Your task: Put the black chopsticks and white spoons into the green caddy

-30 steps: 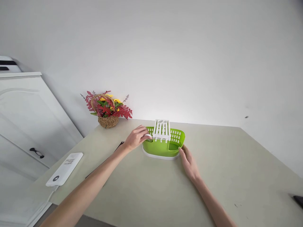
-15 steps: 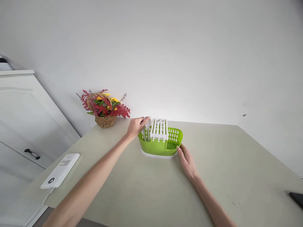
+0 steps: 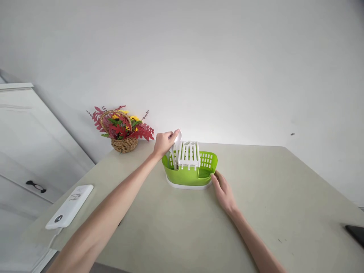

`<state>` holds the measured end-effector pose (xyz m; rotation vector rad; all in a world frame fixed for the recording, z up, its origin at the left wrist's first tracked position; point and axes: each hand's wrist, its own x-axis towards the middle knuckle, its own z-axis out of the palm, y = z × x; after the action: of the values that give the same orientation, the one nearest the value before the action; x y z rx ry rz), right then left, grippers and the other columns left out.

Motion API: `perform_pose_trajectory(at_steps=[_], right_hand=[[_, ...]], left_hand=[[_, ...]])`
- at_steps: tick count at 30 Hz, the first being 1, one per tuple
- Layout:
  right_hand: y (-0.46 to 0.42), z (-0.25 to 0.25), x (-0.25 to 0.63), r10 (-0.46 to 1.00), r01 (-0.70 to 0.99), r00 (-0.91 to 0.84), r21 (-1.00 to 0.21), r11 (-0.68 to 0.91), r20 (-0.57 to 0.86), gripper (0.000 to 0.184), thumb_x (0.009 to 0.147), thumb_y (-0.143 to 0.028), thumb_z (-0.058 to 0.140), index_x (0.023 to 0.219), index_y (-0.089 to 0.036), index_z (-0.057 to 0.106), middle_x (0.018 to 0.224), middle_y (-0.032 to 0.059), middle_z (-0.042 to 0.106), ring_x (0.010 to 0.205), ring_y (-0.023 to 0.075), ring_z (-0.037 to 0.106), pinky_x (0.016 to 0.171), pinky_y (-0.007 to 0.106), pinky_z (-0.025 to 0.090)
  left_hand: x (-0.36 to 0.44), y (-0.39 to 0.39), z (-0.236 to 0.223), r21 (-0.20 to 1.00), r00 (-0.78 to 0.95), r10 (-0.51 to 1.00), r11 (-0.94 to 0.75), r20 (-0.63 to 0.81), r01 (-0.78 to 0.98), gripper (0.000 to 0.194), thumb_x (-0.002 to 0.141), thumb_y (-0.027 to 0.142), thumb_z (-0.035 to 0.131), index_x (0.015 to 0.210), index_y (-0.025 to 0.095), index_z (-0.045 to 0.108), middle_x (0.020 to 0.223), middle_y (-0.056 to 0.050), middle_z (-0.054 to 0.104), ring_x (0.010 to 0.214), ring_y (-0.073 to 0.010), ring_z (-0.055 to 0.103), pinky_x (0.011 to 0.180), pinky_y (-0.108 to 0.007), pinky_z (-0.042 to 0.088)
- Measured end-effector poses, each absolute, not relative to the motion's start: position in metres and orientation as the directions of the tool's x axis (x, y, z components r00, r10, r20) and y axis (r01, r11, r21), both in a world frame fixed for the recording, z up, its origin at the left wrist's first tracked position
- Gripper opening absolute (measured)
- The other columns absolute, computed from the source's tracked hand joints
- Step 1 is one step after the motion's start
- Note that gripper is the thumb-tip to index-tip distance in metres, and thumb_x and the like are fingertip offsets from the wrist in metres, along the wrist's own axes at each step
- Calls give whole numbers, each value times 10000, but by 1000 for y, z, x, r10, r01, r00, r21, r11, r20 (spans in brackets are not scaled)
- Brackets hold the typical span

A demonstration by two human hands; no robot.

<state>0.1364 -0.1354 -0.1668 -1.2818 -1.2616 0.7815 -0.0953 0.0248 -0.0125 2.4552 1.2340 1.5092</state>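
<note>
A green plastic basket (image 3: 184, 177) with cut-out slots and a white base stands at the far middle of the table. A slotted white rack (image 3: 189, 153) with small hooks sits across its middle. My left hand (image 3: 165, 143) is closed near the top of a white spoon (image 3: 178, 138), which stands bowl-up with its lower end inside the basket's left part. Another pale handle shows beside it, partly hidden by my fingers. My right hand (image 3: 223, 190) grips the basket's right end, thumb at the front and fingers behind the wall.
A wicker basket of red and yellow flowers (image 3: 124, 145) stands at the back left. A white, flat device (image 3: 69, 206) with a cable lies at the left edge. A dark object (image 3: 355, 233) lies at the right edge. A white cabinet (image 3: 34, 151) stands to the left.
My left hand has risen a little, and the spoon stands higher above the basket. The right hand stays on the basket's end. The whole view has shifted slightly.
</note>
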Motion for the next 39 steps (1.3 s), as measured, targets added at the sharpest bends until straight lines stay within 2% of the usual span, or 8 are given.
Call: perform_pose_trajectory(at_steps=[5, 12, 20, 28, 31, 36, 39], right_hand=[[-136, -166, 137, 948, 224, 215, -957, 185, 233, 617, 998, -632, 467, 1448, -230, 597, 1432, 105, 640, 1322, 293, 572, 1147, 458, 403], [-136, -166, 138, 950, 236, 208, -955, 182, 232, 603, 1002, -624, 466, 1445, -236, 600, 1437, 112, 636, 1318, 287, 576, 1128, 444, 423], [-138, -165, 137, 951, 242, 212, -955, 172, 225, 604, 1004, -627, 465, 1429, -221, 605, 1437, 111, 637, 1335, 289, 566, 1116, 434, 441], [-138, -167, 138, 951, 254, 220, -954, 160, 218, 623, 996, -639, 466, 1442, -224, 600, 1442, 113, 632, 1334, 294, 572, 1145, 451, 418], [-139, -167, 138, 951, 265, 219, -951, 159, 220, 638, 996, -643, 458, 1444, -212, 597, 1442, 121, 631, 1340, 295, 566, 1154, 452, 405], [-141, -167, 136, 955, 265, 217, -953, 144, 204, 649, 991, -652, 457, 1448, -212, 595, 1454, 119, 624, 1355, 297, 551, 1157, 445, 400], [-143, -166, 136, 955, 266, 212, -952, 149, 209, 637, 991, -651, 458, 1446, -230, 601, 1453, 105, 627, 1358, 296, 548, 1145, 436, 416]], left_hand=[[-95, 33, -4, 356, 225, 591, -702, 775, 616, 683, 1010, 573, 507, 477, 207, 287, 430, 56, 233, 430, -89, 265, 524, -303, 231], [-96, 45, 21, 344, 138, 556, -670, 819, 658, 687, 1015, 597, 500, 477, 203, 337, 426, 48, 301, 436, -91, 289, 537, -312, 229], [-101, 59, 57, 398, -12, 566, -564, 824, 724, 690, 1009, 629, 472, 482, 218, 299, 435, 41, 282, 474, -116, 314, 558, -306, 268], [-136, 60, 95, 437, -121, 550, -490, 826, 754, 670, 997, 624, 493, 486, 225, 323, 428, 31, 266, 496, -132, 343, 535, -312, 246], [-155, 57, 97, 394, -77, 559, -473, 826, 788, 677, 988, 635, 493, 481, 222, 319, 421, 32, 252, 486, -126, 319, 542, -316, 239], [-171, 44, 85, 260, 108, 596, -496, 795, 829, 672, 991, 589, 489, 469, 213, 292, 413, 43, 242, 455, -110, 266, 563, -310, 258], [-175, 30, 75, 227, 172, 631, -501, 757, 835, 666, 981, 579, 500, 469, 213, 280, 412, 47, 228, 449, -108, 260, 559, -303, 262]])
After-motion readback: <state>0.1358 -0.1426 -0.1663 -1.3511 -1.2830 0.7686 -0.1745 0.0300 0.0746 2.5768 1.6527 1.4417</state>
